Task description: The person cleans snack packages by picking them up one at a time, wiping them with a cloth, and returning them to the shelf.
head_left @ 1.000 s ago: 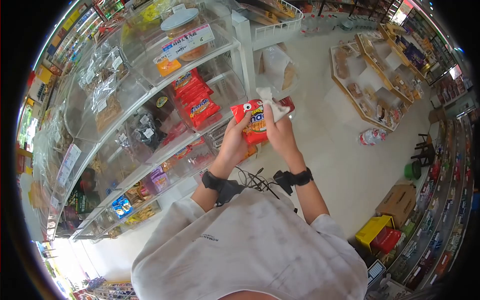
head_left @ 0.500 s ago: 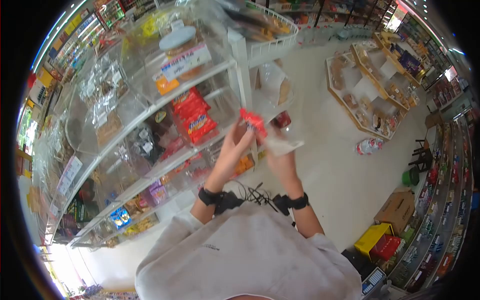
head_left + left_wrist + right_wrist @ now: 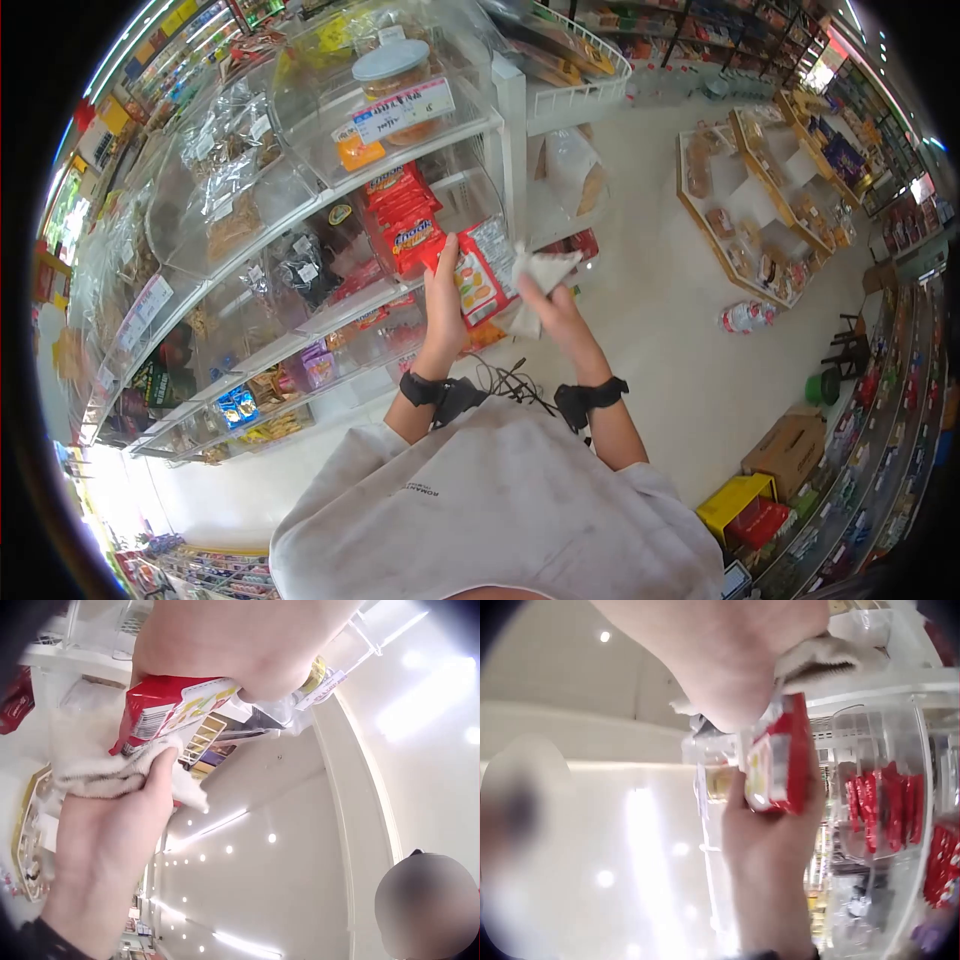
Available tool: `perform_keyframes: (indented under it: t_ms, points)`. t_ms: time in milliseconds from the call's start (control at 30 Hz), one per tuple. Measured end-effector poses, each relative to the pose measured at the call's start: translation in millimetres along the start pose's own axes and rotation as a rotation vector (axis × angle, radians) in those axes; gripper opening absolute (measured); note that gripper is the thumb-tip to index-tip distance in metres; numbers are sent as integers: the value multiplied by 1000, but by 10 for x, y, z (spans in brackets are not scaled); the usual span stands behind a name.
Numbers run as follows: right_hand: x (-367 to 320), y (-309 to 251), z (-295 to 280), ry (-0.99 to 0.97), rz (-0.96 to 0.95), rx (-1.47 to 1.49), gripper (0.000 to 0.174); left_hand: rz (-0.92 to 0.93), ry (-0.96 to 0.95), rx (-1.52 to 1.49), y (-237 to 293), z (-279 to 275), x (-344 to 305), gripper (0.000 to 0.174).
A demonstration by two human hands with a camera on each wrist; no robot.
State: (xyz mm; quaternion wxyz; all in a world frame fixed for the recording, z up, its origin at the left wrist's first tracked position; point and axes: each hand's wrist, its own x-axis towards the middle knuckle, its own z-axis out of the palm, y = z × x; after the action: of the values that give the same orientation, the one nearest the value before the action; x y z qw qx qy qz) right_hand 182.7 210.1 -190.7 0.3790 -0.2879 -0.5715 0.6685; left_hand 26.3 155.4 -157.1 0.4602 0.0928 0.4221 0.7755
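My left hand (image 3: 443, 315) grips a red snack packet (image 3: 483, 285) by its left side, thumb along its edge. The packet's back, with a printed panel and silvery text area, faces up in the head view. A white cloth (image 3: 545, 268) is bunched in my right hand (image 3: 562, 325), at the packet's right edge. In the left wrist view the cloth (image 3: 105, 772) lies against the packet's barcode end (image 3: 150, 724), pinched under the right thumb. The right wrist view shows the left fingers wrapped around the packet (image 3: 798, 757).
Clear shelf bins stand on the left, one holding several similar red packets (image 3: 408, 225). A lidded jar (image 3: 390, 75) sits above them. Right of the aisle are a tiered bread display (image 3: 735, 235), a bottle pack (image 3: 747, 316), a cardboard box (image 3: 787, 450) and a yellow crate (image 3: 715, 508).
The packet has been turned from its cartoon front to its printed back. My right hand with the cloth came off the front, swung lower, and is now at the right edge.
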Motion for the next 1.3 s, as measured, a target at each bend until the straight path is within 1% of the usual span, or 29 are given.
perform_keyframes:
  t_ms: [33,133,167,267,300,400,433,533,633,733,767,833,867,900,933,967,1000,1067,1100,1133,1167,1200,1233,1300]
  points:
    - [5,23,16,-40,-96,-75,42,12,47,25,79,44,-42,27]
    - [-24,-115,60,-160,83,-16,42,-67,18,-11,155,-39,-53,24]
    - [-16,-131,139,-119,-15,-26,37,-23,22,-27,70,-146,38,24]
    - [-8,-226,217,-117,204,65,32,-33,18,-76,127,-185,24,26]
    - [11,-161,243,-109,188,90,29,-18,1,-73,140,-198,13,27]
    - [-34,-95,324,-125,112,136,28,-17,-11,-95,177,-314,46,28]
    - [-30,-36,329,-151,113,148,29,-10,-24,-60,200,-357,45,29]
    - [-60,-69,364,-205,7,83,31,-52,-29,-75,263,-434,49,31]
    - [-18,82,339,-207,-147,-48,31,-138,-72,-89,308,-490,56,40]
    - [45,113,292,-150,-17,155,31,-53,-95,49,258,-535,158,54]
    - [78,89,251,-87,-149,-72,32,-54,-119,198,270,-578,137,64]
    - [143,29,182,46,-405,-530,37,-151,-185,202,251,-593,129,66]
    - [130,32,182,-5,-456,-655,42,-205,-217,205,235,-600,114,67]
    - [97,32,201,-58,-503,-779,47,-255,-258,140,258,-503,26,61]
    - [62,30,234,-111,-548,-903,52,-229,-251,193,217,-496,27,57]
    - [-16,32,311,-208,-492,-862,55,-200,-246,245,166,-500,59,53]
    - [-68,-29,329,-258,-451,-782,52,-169,-244,296,121,-500,95,50]
    - [-106,-141,334,-358,-380,-624,46,-117,-115,168,97,-498,145,38]
    - [-75,-92,313,-178,-520,-605,40,-99,-116,132,161,-437,115,37]
    - [-29,-86,241,-23,-510,-582,39,-81,-118,95,212,-382,89,36]
    - [25,-88,162,131,-494,-556,38,-28,-129,151,228,-354,59,35]
    - [61,-110,110,285,-472,-529,37,-20,-151,166,227,-337,37,35]
    - [100,-126,80,314,-384,-484,35,-14,-173,179,220,-321,22,34]
    - [81,-70,71,131,-71,-206,36,23,-201,231,181,-279,-1,33]
